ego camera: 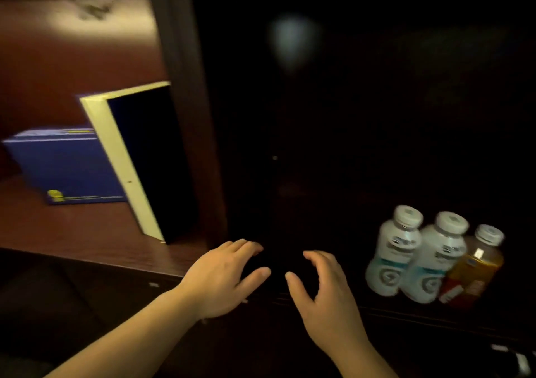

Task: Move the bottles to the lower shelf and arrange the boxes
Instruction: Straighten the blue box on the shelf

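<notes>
The dark shelf (406, 311) bears three bottles (432, 257) (clustered, touching); the brown shelf (72, 232) bears two boxes (69, 166).

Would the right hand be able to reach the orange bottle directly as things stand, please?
Probably yes: the right hand is empty and open, and the orange bottle stands at the row's right end, touching a white bottle, with nothing visible in front.

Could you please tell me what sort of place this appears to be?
Probably a dim dark-wood storage cabinet or shelving unit, perhaps in a home or hotel room: three bottles stand in one compartment, and a blue box and a leaning box sit in the next.
</notes>
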{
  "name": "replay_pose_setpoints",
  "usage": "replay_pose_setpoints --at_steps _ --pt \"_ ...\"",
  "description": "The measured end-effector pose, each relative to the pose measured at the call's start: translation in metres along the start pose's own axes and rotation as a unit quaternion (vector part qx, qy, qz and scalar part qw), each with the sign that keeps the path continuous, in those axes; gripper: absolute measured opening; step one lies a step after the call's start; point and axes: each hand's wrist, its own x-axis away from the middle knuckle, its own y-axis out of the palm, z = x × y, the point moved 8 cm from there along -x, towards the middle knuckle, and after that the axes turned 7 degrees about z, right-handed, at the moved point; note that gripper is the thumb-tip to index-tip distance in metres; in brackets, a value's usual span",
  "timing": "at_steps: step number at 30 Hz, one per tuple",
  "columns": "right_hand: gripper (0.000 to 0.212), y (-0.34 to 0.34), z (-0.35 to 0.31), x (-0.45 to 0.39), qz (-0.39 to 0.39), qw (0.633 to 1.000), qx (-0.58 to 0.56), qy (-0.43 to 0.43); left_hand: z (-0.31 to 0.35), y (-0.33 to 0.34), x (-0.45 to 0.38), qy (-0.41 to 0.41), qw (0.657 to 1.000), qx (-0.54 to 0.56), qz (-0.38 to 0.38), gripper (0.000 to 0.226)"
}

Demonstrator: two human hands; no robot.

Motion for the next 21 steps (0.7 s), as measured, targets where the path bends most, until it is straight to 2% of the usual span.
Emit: replay_pose_setpoints --at_steps 6,10,15,19,21 --pt "0.067 0.102 -0.166 -0.004 -0.054 0.993 -0.022 -0.102 -0.133 -0.138 0.087 -0.041 0.995 -0.053 0.075 0.071" --pt "0.062 0.171 -0.265 -0.009 -0.053 0.991 -0.044 -0.116 -0.243 -0.211 0.140 -0.096 0.986 -0.087 0.107 0.066" --pt "0.074 0.242 -0.344 -0.036 -0.050 0.991 -0.066 -0.108 -0.338 -0.283 0.169 -0.124 0.976 -0.122 0.133 0.066" --pt "0.056 0.301 -0.375 -0.066 -0.064 0.991 -0.059 -0.100 -0.400 -0.320 0.167 -0.139 0.971 -0.116 0.154 0.066" --pt "0.055 0.325 -0.375 -0.084 -0.067 0.993 -0.044 -0.091 -0.426 -0.325 0.157 -0.144 0.970 -0.111 0.162 0.066"
